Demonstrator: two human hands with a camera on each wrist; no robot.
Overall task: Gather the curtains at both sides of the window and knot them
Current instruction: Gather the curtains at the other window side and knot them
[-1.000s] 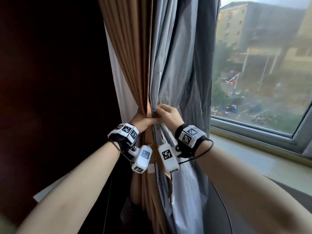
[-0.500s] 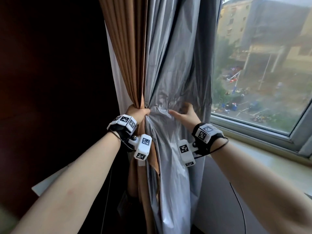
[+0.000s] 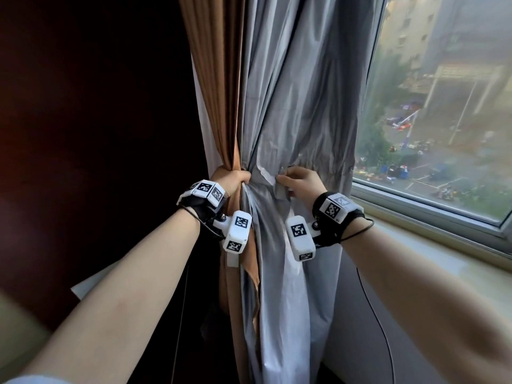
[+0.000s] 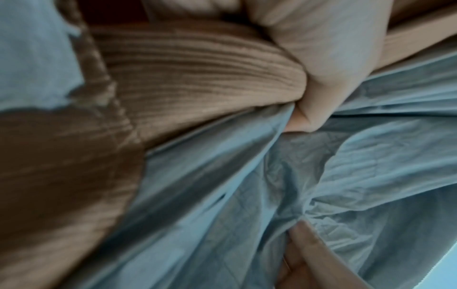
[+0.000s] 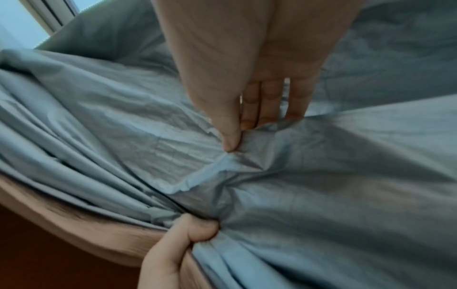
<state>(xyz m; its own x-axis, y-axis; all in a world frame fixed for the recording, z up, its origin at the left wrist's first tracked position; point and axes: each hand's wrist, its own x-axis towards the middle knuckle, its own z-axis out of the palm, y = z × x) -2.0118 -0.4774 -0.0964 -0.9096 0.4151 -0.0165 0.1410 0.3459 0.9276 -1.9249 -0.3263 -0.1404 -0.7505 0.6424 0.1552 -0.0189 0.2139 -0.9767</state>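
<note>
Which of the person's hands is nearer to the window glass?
Right. The right hand pinches a fold of the grey curtain on the side towards the window glass. The left hand grips the bunched brown curtain, further from it.

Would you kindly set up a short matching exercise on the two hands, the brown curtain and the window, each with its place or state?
1. left hand
2. right hand
3. brown curtain
4. window

a. far right, street outside
b. pinches a fold of grey curtain
c. hangs left of the grey one
d. grips the gathered bunch

Pairs: 1-d, 2-b, 3-c, 4-a
</note>
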